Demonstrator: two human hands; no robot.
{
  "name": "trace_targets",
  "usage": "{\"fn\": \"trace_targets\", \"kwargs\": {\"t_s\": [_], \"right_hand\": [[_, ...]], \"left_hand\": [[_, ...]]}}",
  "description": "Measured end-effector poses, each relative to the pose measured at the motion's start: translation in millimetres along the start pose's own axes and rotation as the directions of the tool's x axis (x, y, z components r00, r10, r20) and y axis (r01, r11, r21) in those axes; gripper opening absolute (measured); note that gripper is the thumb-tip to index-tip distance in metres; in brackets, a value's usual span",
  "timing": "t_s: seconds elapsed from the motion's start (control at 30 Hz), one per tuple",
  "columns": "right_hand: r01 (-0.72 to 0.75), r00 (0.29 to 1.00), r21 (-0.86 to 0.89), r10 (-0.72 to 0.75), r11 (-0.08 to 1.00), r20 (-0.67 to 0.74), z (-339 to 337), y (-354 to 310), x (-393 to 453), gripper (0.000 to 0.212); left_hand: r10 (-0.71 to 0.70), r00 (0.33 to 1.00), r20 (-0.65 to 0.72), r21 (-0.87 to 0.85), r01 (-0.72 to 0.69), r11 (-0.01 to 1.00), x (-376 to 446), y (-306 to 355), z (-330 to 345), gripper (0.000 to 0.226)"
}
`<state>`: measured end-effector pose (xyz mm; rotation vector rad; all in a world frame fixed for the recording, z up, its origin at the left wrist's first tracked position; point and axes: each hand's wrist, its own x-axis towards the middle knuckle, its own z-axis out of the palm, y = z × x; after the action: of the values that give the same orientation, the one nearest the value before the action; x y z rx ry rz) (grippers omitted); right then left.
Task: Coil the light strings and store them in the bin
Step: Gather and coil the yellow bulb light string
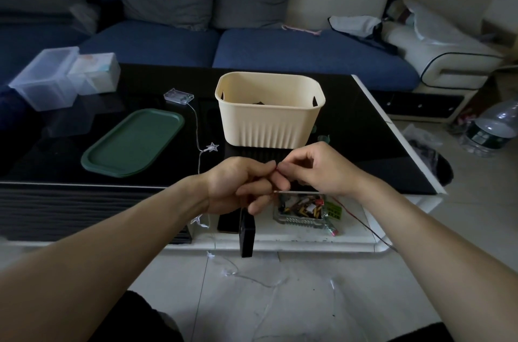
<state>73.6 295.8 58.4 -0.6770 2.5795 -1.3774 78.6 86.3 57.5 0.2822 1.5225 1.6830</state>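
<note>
Both forearms reach in from the bottom edge and I see the two hands meet just this side of the cream bin (269,114). My left hand (238,187) is curled, its grip closed around a thin wire with a black battery box (247,232) hanging straight below it. My right hand (316,168) pinches the same red-tipped wire between thumb and forefinger, fingertips touching the left grip. Left of the grips, a clear star light string (208,149) runs across the black counter (350,131) to a clear battery case (179,96) beyond, with a green lid (131,142) further left; more string trails on the floor below the grips
</note>
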Motion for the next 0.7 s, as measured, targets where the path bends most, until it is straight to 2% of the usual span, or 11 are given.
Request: {"fn": "trace_targets", "kwargs": {"t_s": [0.07, 0.17, 0.3, 0.43, 0.53, 0.7], "right_hand": [[-0.048, 0.999, 0.013, 0.048, 0.999, 0.017, 1, 3, -1, 0.024], [-0.087, 0.996, 0.139, 0.086, 0.987, 0.010, 5, 3, -3, 0.027], [-0.035, 0.999, 0.217, 0.039, 0.976, -0.014, 16, -3, -6, 0.018], [-0.105, 0.993, 0.254, 0.115, 0.961, -0.025, 26, -11, -4, 0.025], [-0.177, 0.982, 0.292, 0.188, 0.940, -0.012, 26, -12, -3, 0.025], [-0.200, 0.975, 0.317, 0.221, 0.927, -0.031, 31, -16, -1, 0.024]], "left_hand": [[0.036, 0.997, -0.066, -0.056, -0.040, 0.998, 1, 0, -3, 0.047], [0.077, 0.991, -0.107, -0.169, -0.094, 0.981, 3, 2, -5, 0.047], [0.098, 0.995, -0.034, -0.316, -0.103, 0.943, 4, 5, -5, 0.045], [0.083, 0.996, -0.038, -0.315, -0.090, 0.945, 6, 6, -3, 0.040], [0.039, 0.992, -0.116, -0.314, -0.074, 0.947, 6, 7, -3, 0.040], [-0.045, 0.974, -0.221, -0.349, -0.036, 0.937, 8, 8, -4, 0.038]]}}
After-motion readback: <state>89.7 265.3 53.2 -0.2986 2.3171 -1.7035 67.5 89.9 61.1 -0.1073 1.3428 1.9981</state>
